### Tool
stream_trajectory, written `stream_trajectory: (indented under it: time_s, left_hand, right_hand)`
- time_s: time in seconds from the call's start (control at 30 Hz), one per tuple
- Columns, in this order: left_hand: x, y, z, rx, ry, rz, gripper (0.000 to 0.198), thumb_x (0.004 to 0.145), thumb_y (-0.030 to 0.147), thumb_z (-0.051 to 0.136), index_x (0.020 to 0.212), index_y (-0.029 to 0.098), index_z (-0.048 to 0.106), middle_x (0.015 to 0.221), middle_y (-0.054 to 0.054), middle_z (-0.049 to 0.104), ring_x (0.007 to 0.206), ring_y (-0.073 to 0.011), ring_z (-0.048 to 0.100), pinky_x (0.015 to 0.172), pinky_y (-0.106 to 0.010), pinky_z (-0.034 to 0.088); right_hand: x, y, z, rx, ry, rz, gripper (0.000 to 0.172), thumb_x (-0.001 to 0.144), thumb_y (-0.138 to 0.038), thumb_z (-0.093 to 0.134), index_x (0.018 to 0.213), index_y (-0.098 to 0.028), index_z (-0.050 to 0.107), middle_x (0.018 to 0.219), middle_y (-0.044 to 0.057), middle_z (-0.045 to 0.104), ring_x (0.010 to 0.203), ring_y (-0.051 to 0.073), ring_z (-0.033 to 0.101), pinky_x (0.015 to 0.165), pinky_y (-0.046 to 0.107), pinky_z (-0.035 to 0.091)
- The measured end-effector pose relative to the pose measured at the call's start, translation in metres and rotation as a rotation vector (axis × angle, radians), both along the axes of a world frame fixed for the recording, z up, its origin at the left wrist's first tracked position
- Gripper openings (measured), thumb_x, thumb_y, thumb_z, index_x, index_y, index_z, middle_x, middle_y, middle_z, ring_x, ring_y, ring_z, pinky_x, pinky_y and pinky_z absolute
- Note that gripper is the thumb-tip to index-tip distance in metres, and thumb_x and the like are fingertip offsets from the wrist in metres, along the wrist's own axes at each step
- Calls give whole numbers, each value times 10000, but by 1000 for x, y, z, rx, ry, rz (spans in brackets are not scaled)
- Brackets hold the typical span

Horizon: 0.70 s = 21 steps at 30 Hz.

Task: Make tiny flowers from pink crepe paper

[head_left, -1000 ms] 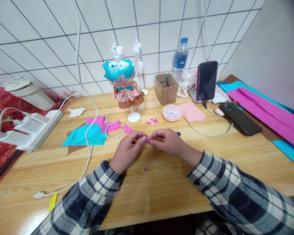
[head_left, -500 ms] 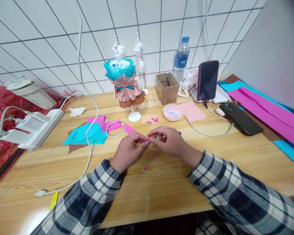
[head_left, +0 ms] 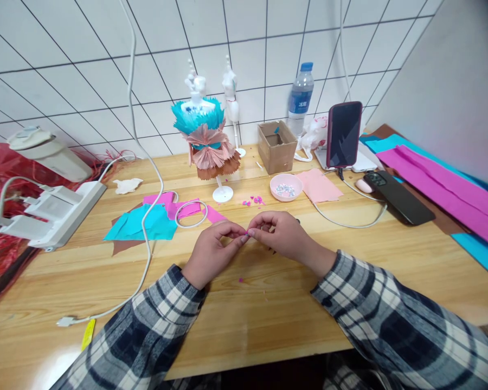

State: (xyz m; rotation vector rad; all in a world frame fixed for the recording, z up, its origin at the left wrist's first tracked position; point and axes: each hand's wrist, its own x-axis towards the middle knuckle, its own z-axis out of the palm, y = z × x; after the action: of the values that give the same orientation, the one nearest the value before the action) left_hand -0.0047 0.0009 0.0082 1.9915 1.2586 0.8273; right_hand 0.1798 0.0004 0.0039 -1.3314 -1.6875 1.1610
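My left hand (head_left: 216, 250) pinches a tiny pink piece of paper (head_left: 247, 234) between thumb and forefinger, above the table. My right hand (head_left: 283, 237) meets it there, its thumb and forefinger closed on the same piece. Fingertips cover most of it. Bits of a dark object show behind my right hand; its kind is hidden. Just beyond lie several small pink pieces (head_left: 254, 200), some with shiny specks. A pink bowl (head_left: 275, 193) of small shiny beads stands behind my right hand. A mini dress form (head_left: 217, 138) wears a turquoise, pink and brown crepe-paper dress.
Turquoise paper (head_left: 146, 225) and a white cable (head_left: 149, 206) lie left, near a power strip (head_left: 67, 219). Behind stand a second white dress form (head_left: 230, 92), a cardboard box (head_left: 277, 149) and a water bottle (head_left: 301, 97). Phones (head_left: 402, 199) and folded pink paper (head_left: 439, 189) lie right.
My right hand's fingertips have drawn in and shifted slightly, so the pink piece is more covered now. My left hand stays nearly in place.
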Motion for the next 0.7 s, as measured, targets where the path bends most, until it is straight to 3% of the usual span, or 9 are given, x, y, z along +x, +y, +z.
stream_trajectory:
  time_s: [0.17,0.37,0.53,0.7]
  left_hand:
    - [2,0,0,-31,-37,26,156,790,326,635,782,174,671,767,-34,682,722,-155,611,702,-278,491]
    - [2,-2,0,-116,-68,0,232,787,351,639,926,166,657,822,-40,678,753,-161,617,719,-288,504]
    - [1,0,3,-61,-53,52,183,792,337,640,773,157,669,757,-39,679,715,-154,606,702,-276,490]
    - [0,1,-1,-96,-118,83,202,788,355,647,799,153,659,788,-46,684,730,-160,615,704,-279,492]
  right_hand:
    - [0,1,-2,-75,99,-4,194,758,-332,641,811,-147,666,606,-18,577,514,83,466,490,207,365]
    - [-2,0,-2,7,27,6,134,767,-284,621,795,-157,653,599,-22,575,523,87,492,492,201,375]
    - [-5,-3,-1,-12,29,-31,108,747,-274,624,758,-167,616,559,-40,539,491,80,473,468,193,347]
    - [-7,-3,-5,-92,127,-32,139,760,-308,608,783,-177,571,552,-51,518,467,82,472,448,192,355]
